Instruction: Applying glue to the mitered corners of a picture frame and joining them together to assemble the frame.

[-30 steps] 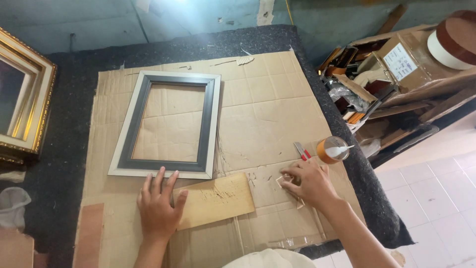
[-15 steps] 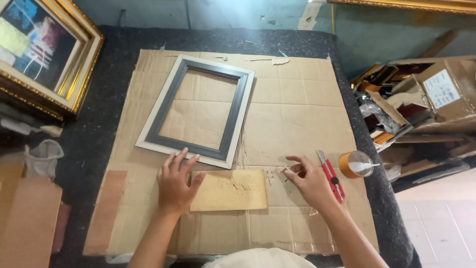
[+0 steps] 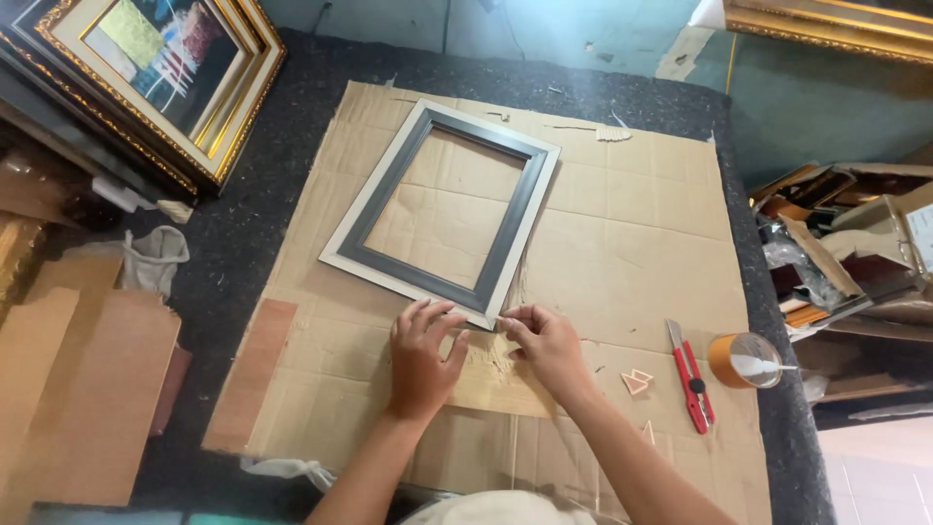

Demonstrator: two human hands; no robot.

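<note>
Both hands, left (image 3: 423, 362) and right (image 3: 546, 348), press open-fingered on cardboard piece (image 3: 496, 374) at frame (image 3: 442, 209) corner.

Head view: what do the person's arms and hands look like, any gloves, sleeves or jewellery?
Both the left hand and the right hand are bare: no gloves, and no rings, watch or bands that I can make out. Both forearms are bare as far as they show, with no sleeve in view.

Gilt framed picture (image 3: 160, 73): cut off by the top and left edges.
Cardboard piece (image 3: 496, 379): partly hidden under both hands.
Far-right gold frame (image 3: 836, 24): cropped at the top.
</note>
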